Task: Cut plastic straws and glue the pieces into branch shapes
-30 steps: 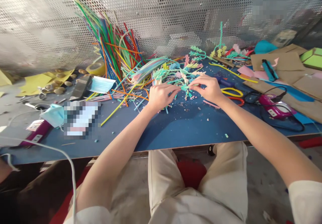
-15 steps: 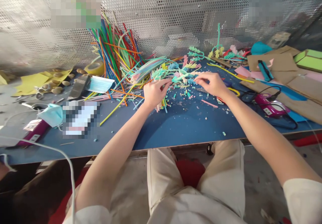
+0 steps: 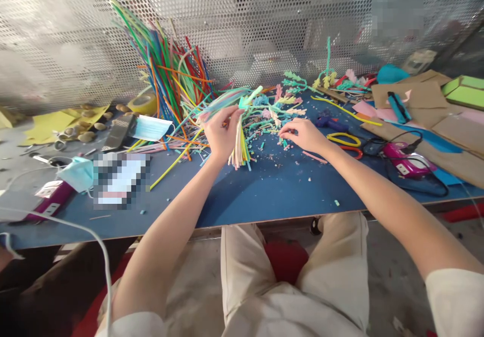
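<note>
My left hand [image 3: 221,131] is closed, its thumb and fingers pinching a mint-green pipe cleaner piece [image 3: 251,97] that sticks up to the right. Just below it lies a bundle of cut pipe cleaners [image 3: 241,150], pale and yellow. My right hand [image 3: 301,134] is low over the table with thumb and fingertips pressed together, beside small teal clippings [image 3: 284,143]; whether a clipping is between the fingers is too small to make out. Between and behind the hands lie fuzzy pipe cleaner sprigs [image 3: 266,112] in teal, blue and pink.
Long pipe cleaners [image 3: 166,74] stand at the perforated metal screen [image 3: 264,24]. To the right are scissors [image 3: 343,139], a dark blue glue gun [image 3: 330,122], a magenta device [image 3: 408,158] and cardboard [image 3: 412,92]. Leftward lie a face mask [image 3: 151,126] and a blurred phone [image 3: 123,180].
My left hand has drawn back slightly left, and the mint-green piece now stands raised in it. My right hand has moved left and down, from the sprigs to the clippings.
</note>
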`<state>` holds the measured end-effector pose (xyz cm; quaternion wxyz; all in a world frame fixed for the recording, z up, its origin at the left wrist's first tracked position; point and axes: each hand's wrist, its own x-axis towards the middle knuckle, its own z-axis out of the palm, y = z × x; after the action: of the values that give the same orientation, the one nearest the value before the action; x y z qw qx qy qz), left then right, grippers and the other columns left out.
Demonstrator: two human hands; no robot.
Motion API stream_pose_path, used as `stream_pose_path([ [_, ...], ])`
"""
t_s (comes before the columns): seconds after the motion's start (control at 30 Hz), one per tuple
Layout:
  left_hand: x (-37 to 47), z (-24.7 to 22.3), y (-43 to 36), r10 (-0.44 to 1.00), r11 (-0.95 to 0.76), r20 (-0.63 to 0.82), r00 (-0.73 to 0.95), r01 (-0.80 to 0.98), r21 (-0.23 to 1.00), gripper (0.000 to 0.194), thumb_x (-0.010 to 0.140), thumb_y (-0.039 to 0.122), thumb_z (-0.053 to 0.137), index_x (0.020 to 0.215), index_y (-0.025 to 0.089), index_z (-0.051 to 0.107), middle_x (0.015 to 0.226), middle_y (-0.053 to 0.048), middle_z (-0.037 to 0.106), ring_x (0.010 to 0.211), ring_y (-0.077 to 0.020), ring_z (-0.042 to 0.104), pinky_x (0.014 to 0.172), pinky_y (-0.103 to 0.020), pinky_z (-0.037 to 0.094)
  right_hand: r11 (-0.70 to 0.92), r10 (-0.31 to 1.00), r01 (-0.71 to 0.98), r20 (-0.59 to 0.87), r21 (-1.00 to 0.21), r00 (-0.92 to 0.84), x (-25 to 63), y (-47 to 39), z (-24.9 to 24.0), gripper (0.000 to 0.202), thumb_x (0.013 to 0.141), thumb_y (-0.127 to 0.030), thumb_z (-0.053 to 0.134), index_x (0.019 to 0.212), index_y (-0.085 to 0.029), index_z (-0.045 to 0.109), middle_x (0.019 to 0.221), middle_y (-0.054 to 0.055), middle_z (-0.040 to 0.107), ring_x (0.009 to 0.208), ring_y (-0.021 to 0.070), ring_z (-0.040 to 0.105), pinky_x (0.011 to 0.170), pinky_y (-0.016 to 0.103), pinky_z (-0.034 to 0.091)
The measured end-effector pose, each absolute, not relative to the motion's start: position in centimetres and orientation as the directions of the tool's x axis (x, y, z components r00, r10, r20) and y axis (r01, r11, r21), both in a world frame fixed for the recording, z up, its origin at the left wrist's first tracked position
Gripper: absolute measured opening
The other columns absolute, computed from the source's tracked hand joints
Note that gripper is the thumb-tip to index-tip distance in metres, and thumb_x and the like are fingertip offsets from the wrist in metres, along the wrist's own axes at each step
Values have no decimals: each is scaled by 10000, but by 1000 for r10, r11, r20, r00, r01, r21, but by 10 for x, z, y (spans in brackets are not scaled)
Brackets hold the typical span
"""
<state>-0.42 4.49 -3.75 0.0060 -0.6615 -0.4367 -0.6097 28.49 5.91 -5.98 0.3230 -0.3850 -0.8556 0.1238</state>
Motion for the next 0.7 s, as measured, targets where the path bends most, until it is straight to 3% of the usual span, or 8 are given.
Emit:
stream_pose_path([
  [0.23, -11, -40, 48, 620, -609, 780, 86, 679, 409, 272, 1077, 408, 602, 1132, 253, 819, 1037, -48, 836, 959, -219, 759, 944, -390, 598, 716, 696, 544, 511, -438, -504, 292, 65, -65, 287, 1056, -373, 594, 1159, -272, 842, 1136, 75, 807, 1061, 279, 673, 1025, 488, 500],
  [0.47, -6, -45, 47, 661, -621, 707, 252, 712, 327, 339, 1113, 284, 469, 1270, 226, 763, 1165, -68, 826, 1079, -221, 748, 990, -379, 587, 775, 632, 563, 382, -289, -674, 288, 66, -70, 221, 999, -449, 702, 1008, -284, 850, 1265, 99, 740, 1207, 346, 598, 1113, 586, 422],
  [0.6, -3, -46, 47, 661, -651, 692, 292, 682, 334, 307, 1113, 276, 468, 1208, 213, 753, 1149, -73, 817, 1057, -211, 746, 984, -367, 579, 782, 623, 519, 411, -346, -665, 283, 61, -65, 202, 1006, -406, 681, 940, -249, 790, 1183, 95, 760, 1179, 326, 623, 1114, 558, 424],
  [0.7, -3, -46, 46, 651, -655, 706, 279, 676, 337, 288, 1108, 271, 477, 1179, 206, 749, 1102, -75, 814, 997, -202, 736, 941, -347, 574, 756, 652, 484, 451, -441, -609, 284, 58, -61, 183, 1020, -393, 640, 983, -246, 743, 1052, 81, 763, 1038, 279, 661, 1014, 483, 490],
])
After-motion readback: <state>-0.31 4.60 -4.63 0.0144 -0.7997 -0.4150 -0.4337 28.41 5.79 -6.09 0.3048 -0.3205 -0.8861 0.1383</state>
